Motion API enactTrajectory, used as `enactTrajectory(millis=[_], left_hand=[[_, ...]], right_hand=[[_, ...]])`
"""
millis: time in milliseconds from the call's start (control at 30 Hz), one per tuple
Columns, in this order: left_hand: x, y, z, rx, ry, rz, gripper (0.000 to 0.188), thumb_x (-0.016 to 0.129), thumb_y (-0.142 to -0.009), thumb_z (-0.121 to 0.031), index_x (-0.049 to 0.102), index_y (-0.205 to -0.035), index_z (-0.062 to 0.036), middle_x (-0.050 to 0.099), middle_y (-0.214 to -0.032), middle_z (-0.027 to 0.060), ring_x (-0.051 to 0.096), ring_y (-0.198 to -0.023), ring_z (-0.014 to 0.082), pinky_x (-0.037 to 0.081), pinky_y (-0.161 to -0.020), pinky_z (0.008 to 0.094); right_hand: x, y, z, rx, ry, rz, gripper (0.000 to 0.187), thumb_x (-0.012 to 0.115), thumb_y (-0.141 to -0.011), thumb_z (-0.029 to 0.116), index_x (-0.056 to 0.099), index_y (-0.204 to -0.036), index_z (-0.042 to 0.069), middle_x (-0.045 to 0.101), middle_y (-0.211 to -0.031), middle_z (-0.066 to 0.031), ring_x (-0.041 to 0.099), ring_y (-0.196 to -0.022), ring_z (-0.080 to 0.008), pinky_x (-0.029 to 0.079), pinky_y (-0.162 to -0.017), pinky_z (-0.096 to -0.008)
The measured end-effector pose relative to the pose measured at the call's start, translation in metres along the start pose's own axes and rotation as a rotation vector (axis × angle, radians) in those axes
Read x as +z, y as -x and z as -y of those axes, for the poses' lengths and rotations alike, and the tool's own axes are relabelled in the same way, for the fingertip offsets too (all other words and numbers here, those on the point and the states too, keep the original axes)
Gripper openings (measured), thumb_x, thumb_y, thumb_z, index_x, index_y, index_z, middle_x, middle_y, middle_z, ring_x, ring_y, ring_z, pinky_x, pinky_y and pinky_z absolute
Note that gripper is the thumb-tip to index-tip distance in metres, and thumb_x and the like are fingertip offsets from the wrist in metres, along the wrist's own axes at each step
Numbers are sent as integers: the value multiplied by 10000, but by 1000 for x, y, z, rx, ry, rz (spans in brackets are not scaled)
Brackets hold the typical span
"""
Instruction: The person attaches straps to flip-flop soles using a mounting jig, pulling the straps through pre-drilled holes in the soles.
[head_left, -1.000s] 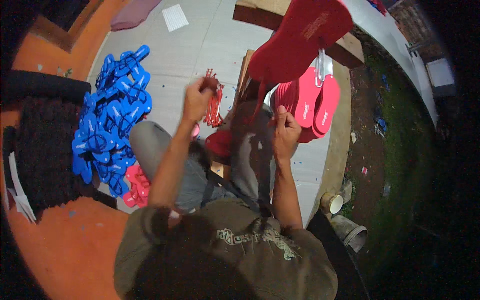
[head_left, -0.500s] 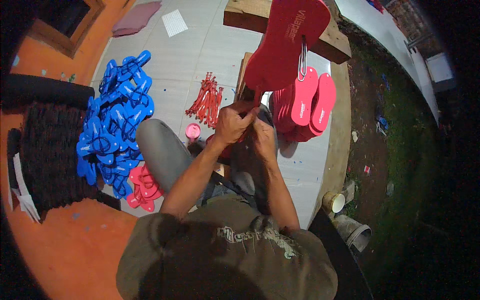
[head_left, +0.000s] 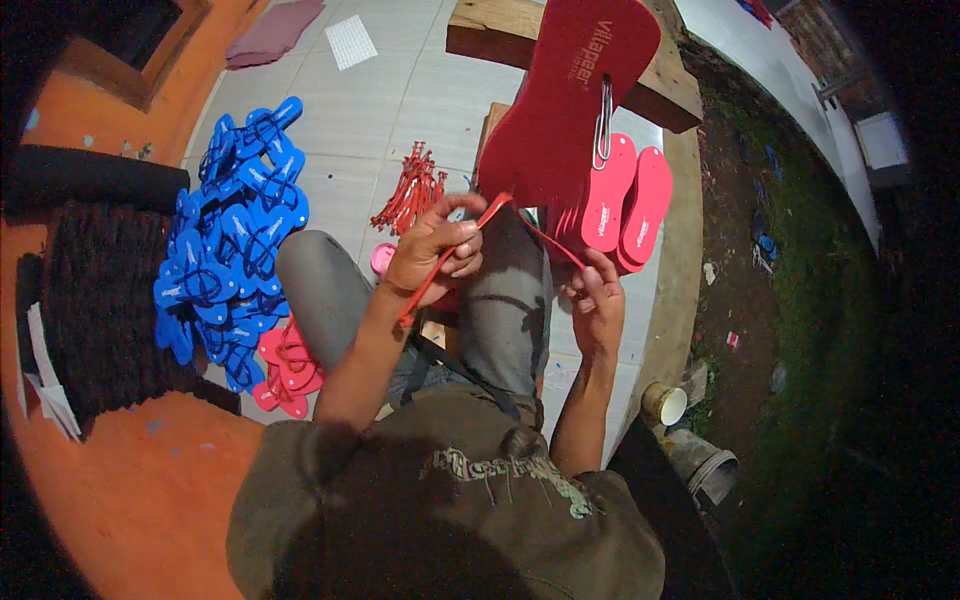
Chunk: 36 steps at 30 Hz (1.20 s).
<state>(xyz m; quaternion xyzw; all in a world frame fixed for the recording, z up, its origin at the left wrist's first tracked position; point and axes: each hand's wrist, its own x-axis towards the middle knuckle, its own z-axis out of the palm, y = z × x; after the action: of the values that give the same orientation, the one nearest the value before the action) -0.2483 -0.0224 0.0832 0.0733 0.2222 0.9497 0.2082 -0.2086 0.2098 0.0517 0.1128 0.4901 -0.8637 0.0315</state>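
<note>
A large red flip-flop sole (head_left: pixel 545 130) stands tilted in front of me, with a bent metal wire pin (head_left: pixel 604 130) sticking out of its face. From the sole's near end a red flip-flop strap (head_left: pixel 555 246) spreads in two arms. My left hand (head_left: pixel 437 252) is closed around one arm, whose loose end hangs down by the wrist. The fingertips of my right hand (head_left: pixel 597 300) pinch the tip of the other arm, out to the right. Where the strap meets the sole is hard to make out.
Beyond the sole lies a thick wooden beam (head_left: pixel 490 28). Loose red straps (head_left: pixel 408 190) lie left of it, near a pink round container (head_left: pixel 382 258). Red soles (head_left: pixel 645 205) are stacked to the right. Finished blue flip-flops (head_left: pixel 235 235) and a few red ones (head_left: pixel 288 365) are piled left.
My hands were together at the sole's near end; they have now parted, left hand leftward and right hand to the lower right, spreading the strap's two arms. The sole has barely shifted.
</note>
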Motion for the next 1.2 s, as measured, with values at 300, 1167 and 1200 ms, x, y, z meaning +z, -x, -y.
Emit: enactTrajectory(millis=[300, 1167, 1200], left_hand=[[27, 1, -8, 223, -396, -333, 216, 508, -824, -162, 579, -939, 6, 555, -702, 32, 524, -614, 93, 441, -602, 229], [126, -141, -74, 722, -1738, -194, 498, 437, -837, -515, 516, -790, -26, 511, -597, 169, 527, -582, 340, 395, -552, 386], [126, -142, -72, 798, -1739, -188, 504, 433, -836, -521, 505, -766, -28, 502, -590, 168, 523, -577, 338, 391, -547, 384]], right_hand=[[10, -13, 7, -100, -616, 53, 324, 501, -863, 122, 423, -1165, 33, 561, -886, -32, 536, -862, -154, 433, -788, -309], [102, -40, 91, -580, 305, 272, 305, 458, -897, 287, 570, -805, 18, 551, -653, -13, 511, -595, -73, 415, -593, -219], [99, -42, 85, -533, 257, 307, 310, 457, -896, 292, 568, -810, 16, 550, -662, -13, 509, -606, -73, 421, -614, -216]])
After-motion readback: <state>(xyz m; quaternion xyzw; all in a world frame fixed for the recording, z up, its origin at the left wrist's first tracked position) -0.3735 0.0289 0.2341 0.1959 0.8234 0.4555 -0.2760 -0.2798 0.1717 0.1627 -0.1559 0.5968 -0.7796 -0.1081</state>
